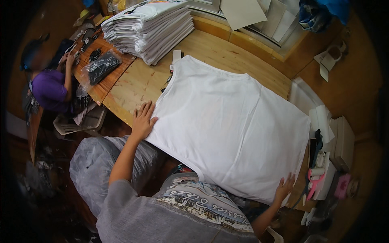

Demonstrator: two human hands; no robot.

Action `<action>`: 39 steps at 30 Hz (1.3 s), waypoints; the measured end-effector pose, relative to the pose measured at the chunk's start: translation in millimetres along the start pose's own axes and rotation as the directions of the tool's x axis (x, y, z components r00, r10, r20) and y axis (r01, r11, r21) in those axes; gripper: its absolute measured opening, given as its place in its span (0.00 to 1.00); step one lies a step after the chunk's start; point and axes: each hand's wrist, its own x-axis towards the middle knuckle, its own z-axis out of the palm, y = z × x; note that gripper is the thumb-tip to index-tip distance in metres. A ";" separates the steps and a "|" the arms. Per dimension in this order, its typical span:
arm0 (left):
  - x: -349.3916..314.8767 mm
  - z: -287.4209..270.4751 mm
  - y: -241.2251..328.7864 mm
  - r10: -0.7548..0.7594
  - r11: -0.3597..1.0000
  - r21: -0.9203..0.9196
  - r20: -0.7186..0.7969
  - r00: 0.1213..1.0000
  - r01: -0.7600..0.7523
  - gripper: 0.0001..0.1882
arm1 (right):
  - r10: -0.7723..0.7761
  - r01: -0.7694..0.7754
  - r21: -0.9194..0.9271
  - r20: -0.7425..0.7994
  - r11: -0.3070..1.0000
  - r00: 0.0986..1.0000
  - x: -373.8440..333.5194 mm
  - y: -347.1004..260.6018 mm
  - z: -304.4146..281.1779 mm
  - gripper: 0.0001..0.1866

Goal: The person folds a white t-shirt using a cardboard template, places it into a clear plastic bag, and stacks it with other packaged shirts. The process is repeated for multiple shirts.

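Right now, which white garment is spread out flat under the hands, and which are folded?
The single white sleeveless shirt lies spread flat, left hand and right hand on its edges. The others sit folded in the stack of white shirts at the table's far corner.

The white shirt (231, 121) is matt, smooth cloth on a pale, grained wooden table (219, 50). A glossy, crinkled plastic bag (91, 166) sits beside it.
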 end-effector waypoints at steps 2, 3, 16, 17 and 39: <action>-7.0 2.7 -2.6 -0.028 0.999 0.029 0.097 0.995 0.025 0.25 | 0.137 -0.116 -0.190 0.103 0.975 0.985 -9.9 -4.1 1.4 0.24; -11.3 -4.8 0.3 -0.037 0.999 0.012 0.146 0.989 0.036 0.24 | 0.158 -0.135 -0.193 0.107 0.972 0.982 -14.5 -0.6 -1.8 0.24; 192.1 63.8 -4.7 0.180 0.968 -0.184 0.022 0.983 -0.173 0.26 | 0.124 -0.101 -0.194 0.109 0.976 0.986 -23.5 17.8 0.8 0.24; 193.9 63.3 -4.7 0.208 0.964 -0.186 0.088 0.974 -0.189 0.27 | 0.107 -0.087 -0.180 0.108 0.980 0.988 -23.0 17.5 1.6 0.24; 51.2 26.3 20.7 0.151 0.971 0.178 0.060 0.987 -0.160 0.25 | 0.603 -0.648 -0.029 -0.338 0.761 0.723 4.9 103.2 -20.4 0.14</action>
